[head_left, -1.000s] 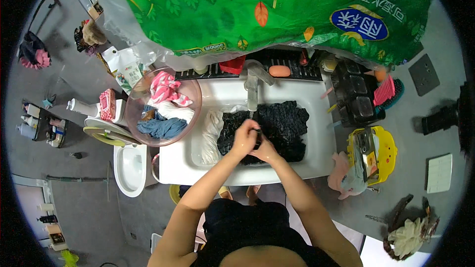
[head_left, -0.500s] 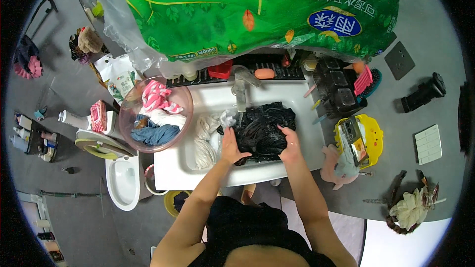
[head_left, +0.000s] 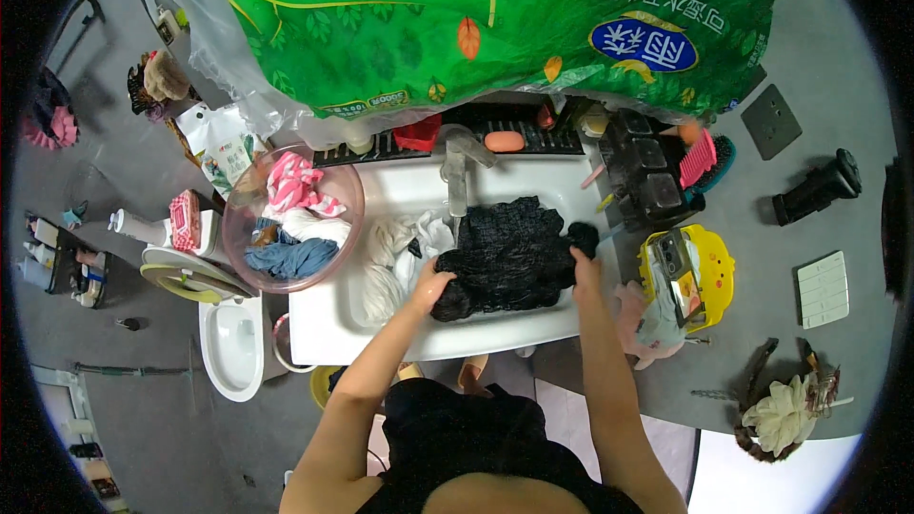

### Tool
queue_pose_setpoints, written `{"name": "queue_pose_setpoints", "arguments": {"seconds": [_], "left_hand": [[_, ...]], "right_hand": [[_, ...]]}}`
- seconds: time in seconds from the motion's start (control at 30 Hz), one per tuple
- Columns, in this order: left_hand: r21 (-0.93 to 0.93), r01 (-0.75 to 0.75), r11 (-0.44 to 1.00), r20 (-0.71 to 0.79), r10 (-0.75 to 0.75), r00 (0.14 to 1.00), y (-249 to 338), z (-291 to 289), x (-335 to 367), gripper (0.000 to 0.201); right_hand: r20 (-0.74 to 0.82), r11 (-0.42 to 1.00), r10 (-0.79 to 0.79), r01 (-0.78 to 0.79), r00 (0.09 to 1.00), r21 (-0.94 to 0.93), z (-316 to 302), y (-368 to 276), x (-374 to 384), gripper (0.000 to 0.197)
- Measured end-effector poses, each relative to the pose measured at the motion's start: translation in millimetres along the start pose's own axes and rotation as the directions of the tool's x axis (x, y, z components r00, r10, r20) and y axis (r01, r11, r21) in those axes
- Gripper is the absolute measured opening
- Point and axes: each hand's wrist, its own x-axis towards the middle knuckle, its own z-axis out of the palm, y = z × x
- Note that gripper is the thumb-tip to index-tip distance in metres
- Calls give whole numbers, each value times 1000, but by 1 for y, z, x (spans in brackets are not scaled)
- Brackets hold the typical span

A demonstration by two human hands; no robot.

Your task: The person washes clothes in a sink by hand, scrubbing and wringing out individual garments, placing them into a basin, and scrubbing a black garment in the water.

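Observation:
A wet, crumpled black garment [head_left: 505, 255] is stretched sideways across the white sink [head_left: 564, 322], below the metal faucet [head_left: 458, 192]. My left hand [head_left: 431, 289] grips its left end, with the thumb on top and the fingers hidden in the cloth. At the opposite end, my right hand [head_left: 586, 273] is closed around the fabric, and a bunched piece stands out above it. White and cream clothes [head_left: 388, 271] lie in the sink's left part, beside my left hand.
A translucent pink basin [head_left: 358, 219] of clothes stands left of the sink. Along the back are a red container [head_left: 417, 134] and orange soap [head_left: 504, 141], under a big green package [head_left: 381, 38]. To the right sit a black organizer [head_left: 649, 167] and a yellow basket [head_left: 721, 276] holding a phone.
Before, the black garment was heaped between my hands, with open fingers against it. My hands have moved apart and closed on its ends, spreading it wider and flatter.

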Motion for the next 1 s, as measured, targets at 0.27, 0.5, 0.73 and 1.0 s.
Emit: {"name": "queue_pose_setpoints", "arguments": {"seconds": [0.27, 0.5, 0.73, 1.0], "left_hand": [[102, -18, 995, 277, -11, 961, 115, -13, -37, 39], [512, -168, 842, 294, 12, 956, 98, -28, -12, 44], [979, -194, 59, 190, 70, 979, -27, -40, -10, 69], [985, -95, 141, 133, -290, 948, -126, -49, 43, 67]], "right_hand": [[768, 253, -306, 826, 562, -504, 76, 3, -89, 109], [960, 525, -52, 825, 276, -209, 126, 15, -96, 96], [791, -111, -178, 787, 585, -607, 140, 122, -36, 68], [743, -249, -83, 708, 665, -661, 171, 236, 19, 32]]}}
